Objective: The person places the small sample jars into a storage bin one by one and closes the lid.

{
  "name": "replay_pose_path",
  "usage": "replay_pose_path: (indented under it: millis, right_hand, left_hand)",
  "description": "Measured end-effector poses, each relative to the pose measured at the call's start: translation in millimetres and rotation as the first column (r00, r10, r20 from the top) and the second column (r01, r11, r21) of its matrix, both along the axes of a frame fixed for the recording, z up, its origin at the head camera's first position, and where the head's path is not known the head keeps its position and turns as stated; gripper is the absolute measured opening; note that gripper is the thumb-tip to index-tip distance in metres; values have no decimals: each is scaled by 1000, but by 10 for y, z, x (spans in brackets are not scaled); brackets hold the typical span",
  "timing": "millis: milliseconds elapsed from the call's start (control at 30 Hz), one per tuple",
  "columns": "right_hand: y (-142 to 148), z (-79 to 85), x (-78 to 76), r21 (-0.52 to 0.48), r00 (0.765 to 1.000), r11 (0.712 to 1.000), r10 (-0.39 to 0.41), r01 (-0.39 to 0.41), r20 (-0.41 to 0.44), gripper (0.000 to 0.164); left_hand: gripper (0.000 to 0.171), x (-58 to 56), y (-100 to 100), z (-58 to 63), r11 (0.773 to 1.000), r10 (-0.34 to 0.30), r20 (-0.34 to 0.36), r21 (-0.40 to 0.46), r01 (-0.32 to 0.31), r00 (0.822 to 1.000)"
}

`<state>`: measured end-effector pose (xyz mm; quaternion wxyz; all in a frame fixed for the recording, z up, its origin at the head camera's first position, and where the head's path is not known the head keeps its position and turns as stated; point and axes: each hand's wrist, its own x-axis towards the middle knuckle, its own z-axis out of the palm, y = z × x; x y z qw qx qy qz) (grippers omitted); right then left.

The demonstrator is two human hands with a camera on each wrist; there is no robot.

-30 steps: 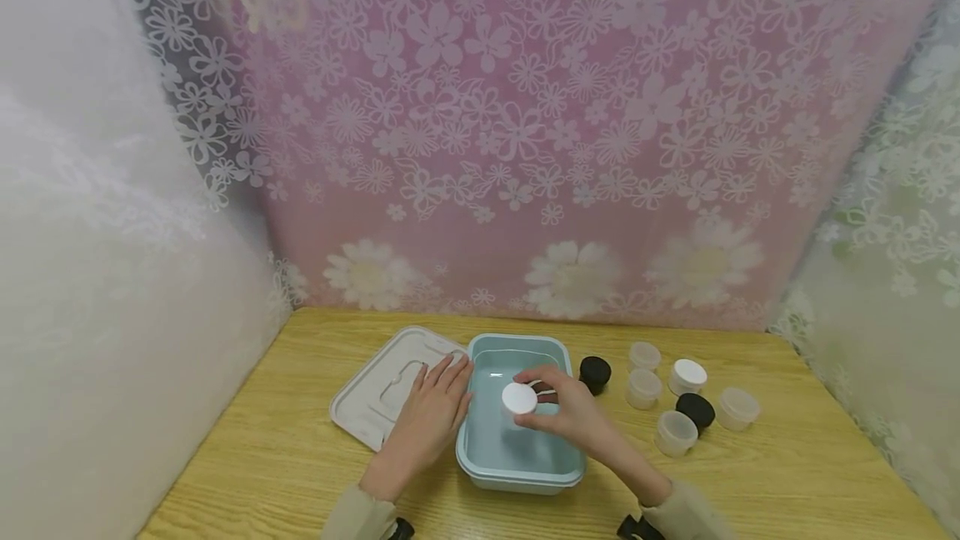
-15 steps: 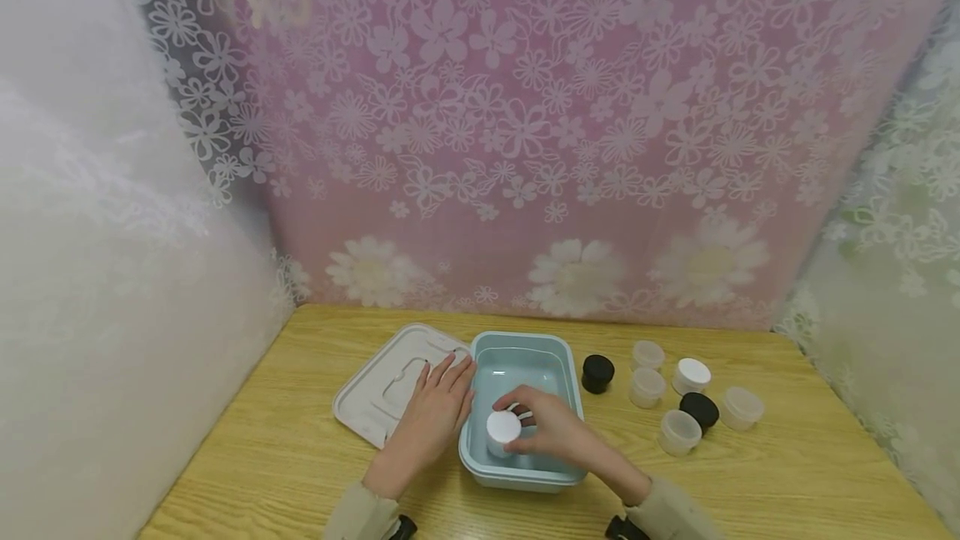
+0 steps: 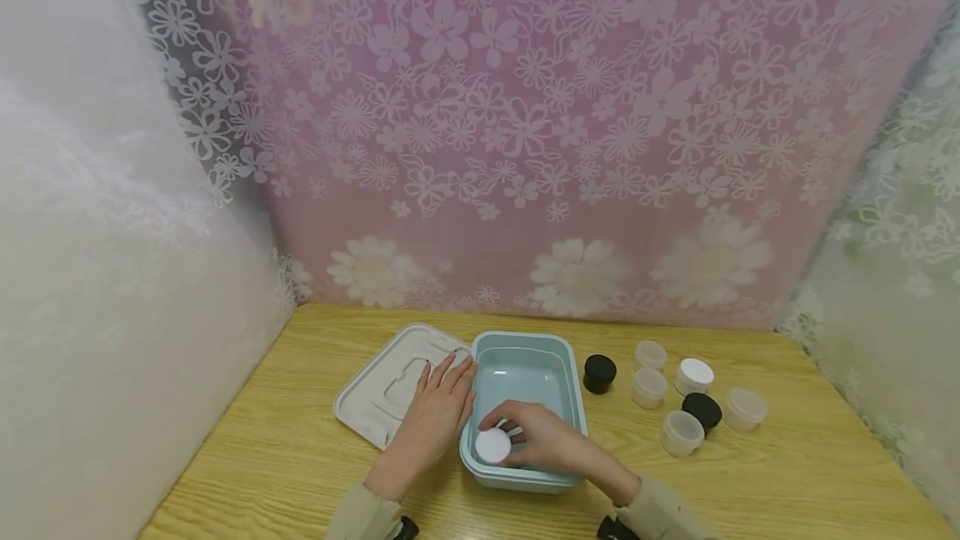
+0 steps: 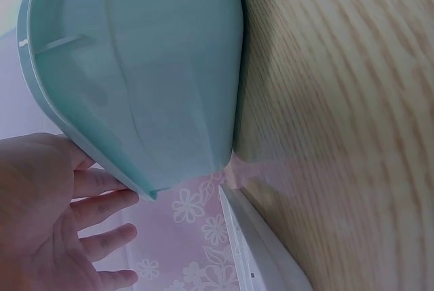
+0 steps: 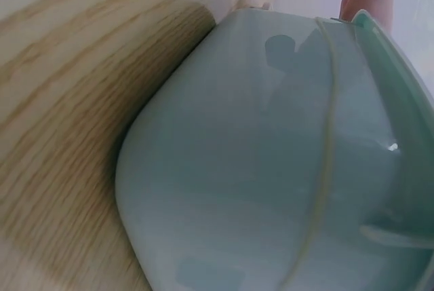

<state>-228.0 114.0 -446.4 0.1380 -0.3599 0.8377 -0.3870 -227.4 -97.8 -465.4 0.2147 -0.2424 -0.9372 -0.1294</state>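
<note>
A pale blue plastic box [image 3: 540, 342] stands open-topped on the table. In its near left corner, my right hand [image 3: 551, 438] holds a small round jar with a white lid [image 3: 492, 446] between thumb and fingers. The jar's lower part is hidden. My left hand [image 3: 435, 408] lies along the box's left rim with fingers extended, above a light grey lid [image 3: 367, 394]. The left wrist view shows those fingers [image 4: 105, 206] spread at the rim of the box [image 4: 163, 74]. From the right wrist, mostly the box wall [image 5: 251, 142] is visible; my right hand is out of that view.
Right of the box stand several small jars: black ones [image 3: 599, 373] [image 3: 702, 412], a white-lidded one [image 3: 694, 376], and clear ones [image 3: 682, 433] [image 3: 746, 408]. The wooden table [image 3: 795, 473] meets a pink floral curtain [image 3: 480, 148] behind and pale drapes at both sides.
My right hand has carried the white-lidded jar leftward, toward me and down into the near left corner of the box. The left hand has stayed at the rim.
</note>
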Motion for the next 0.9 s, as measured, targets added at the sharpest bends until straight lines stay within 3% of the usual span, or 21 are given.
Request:
replay_pose_path:
  millis: [300, 533, 733, 900]
  right_hand:
    - [24, 42, 19, 55, 998, 997, 61, -61, -3, 39]
    - [111, 105, 32, 59, 998, 997, 56, -53, -42, 46]
    - [249, 116, -16, -92, 993, 996, -29, 18, -117, 40]
    - [342, 125, -24, -259, 974, 956, -178, 136, -143, 31]
  left_hand:
    - [40, 2, 22, 18, 1000, 6, 11, 2, -6, 1000]
    - [40, 0, 25, 18, 1000, 10, -12, -12, -10, 1000]
    - [40, -1, 23, -3, 1000, 12, -14, -16, -12, 1000]
    - [40, 6, 19, 1, 1000, 13, -2, -16, -13, 1000]
